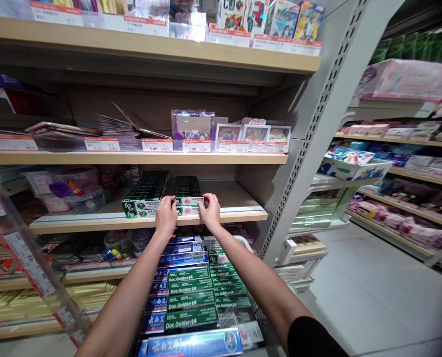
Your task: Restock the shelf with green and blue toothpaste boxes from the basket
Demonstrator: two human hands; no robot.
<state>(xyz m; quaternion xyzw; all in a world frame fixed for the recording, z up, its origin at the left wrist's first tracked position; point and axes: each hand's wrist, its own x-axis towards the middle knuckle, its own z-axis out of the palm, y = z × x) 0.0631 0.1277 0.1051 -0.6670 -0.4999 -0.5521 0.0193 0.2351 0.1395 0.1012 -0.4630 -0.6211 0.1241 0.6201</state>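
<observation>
My left hand [166, 214] and my right hand [209, 212] grip a green-and-white toothpaste box [189, 201] from its two ends, at the front of the middle shelf. It sits on top of another such box, with a row of the same dark green boxes [186, 184] behind it. Just left of my left hand stands a second row of green toothpaste boxes [146, 191], stacked two high at the front. Below my forearms, green Doc.Golden toothpaste boxes [191, 317] lie beside and on blue toothpaste boxes [191, 343] in a basket [226, 320].
The shelf board [239, 216] runs on to the right of the boxes. Overhead, another shelf [131, 158] carries price tags and small packages. Clear plastic tubs [81, 191] stand to the left. A slotted metal upright [306, 144] borders the shelf, with tiled floor [354, 287] beyond.
</observation>
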